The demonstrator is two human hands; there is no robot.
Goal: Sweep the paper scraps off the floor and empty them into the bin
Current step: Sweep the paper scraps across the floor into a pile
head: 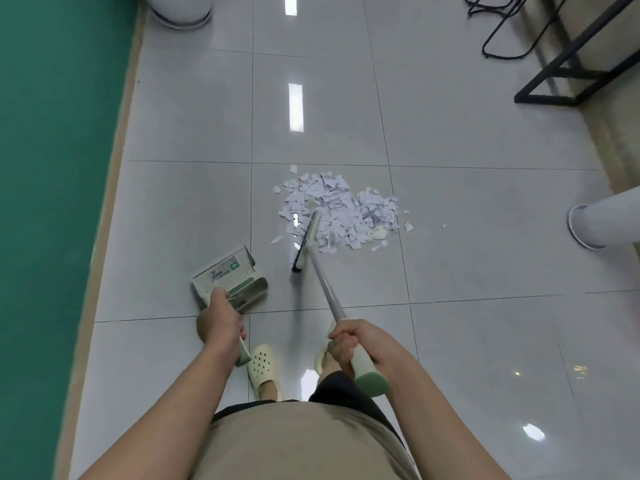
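A heap of white paper scraps (337,211) lies on the grey tiled floor ahead of me. My right hand (349,344) grips the handle of a broom (306,242), whose pale head rests at the heap's left edge, partly over the scraps. My left hand (218,322) grips the handle of a grey and green dustpan (228,275), which is held to the left of the broom head, apart from the heap. A few loose scraps lie to the right of the heap.
A green wall (52,168) with a pale skirting runs along the left. A white round bin or base (181,10) stands at the far left. A white cylinder (602,223) lies at the right edge. Black metal frames (554,81) stand at the far right. My feet in cream clogs (265,370) are below.
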